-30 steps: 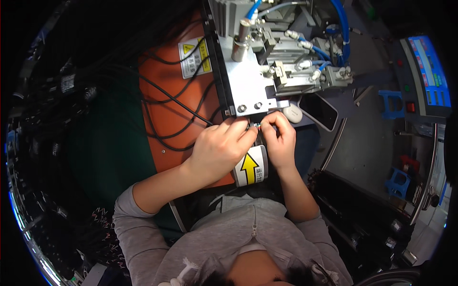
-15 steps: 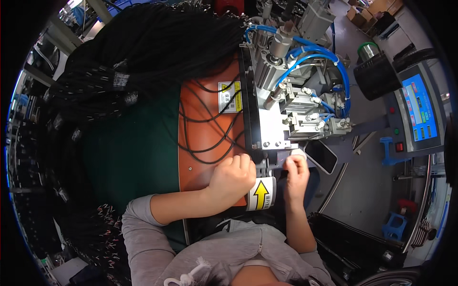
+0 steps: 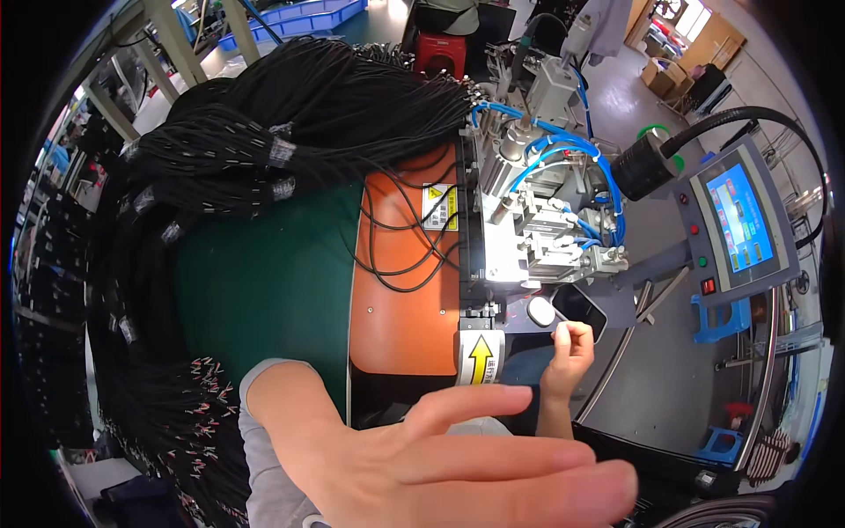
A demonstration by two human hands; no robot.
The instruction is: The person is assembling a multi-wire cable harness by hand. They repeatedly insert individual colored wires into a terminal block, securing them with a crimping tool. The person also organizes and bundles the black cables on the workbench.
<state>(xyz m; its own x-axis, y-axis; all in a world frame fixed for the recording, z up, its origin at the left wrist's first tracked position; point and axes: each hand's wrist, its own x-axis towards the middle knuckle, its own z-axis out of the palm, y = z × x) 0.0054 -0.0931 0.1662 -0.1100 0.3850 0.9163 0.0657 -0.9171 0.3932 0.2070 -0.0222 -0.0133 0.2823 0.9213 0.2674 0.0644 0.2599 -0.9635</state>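
My left hand point(image 3: 431, 471) is raised close to the camera, with its fingers stretched out and apart and nothing in them. My right hand point(image 3: 566, 359) is beside the lower end of the machine, its thumb and fingers pinched together. Whatever may be between them is too small to make out. Just above the right hand lie a white round object point(image 3: 540, 311) and a dark-screened phone point(image 3: 578, 310). Several loose black cables point(image 3: 373, 238) loop over the orange plate point(image 3: 400, 330) and run to the metal machine point(image 3: 541, 220) with blue air tubes.
A big heap of bundled black cables point(image 3: 220, 141) covers the far left of the green table point(image 3: 255, 290). A control screen point(image 3: 741, 220) stands on the right, with a black lamp point(image 3: 647, 165) beside it. A white label with a yellow arrow point(image 3: 481, 356) sits on the machine's near end.
My left hand has left the machine's near edge and come up toward the camera, opening its fingers. My right hand has moved slightly right and down, uncovering the white round object. The view has tilted upward.
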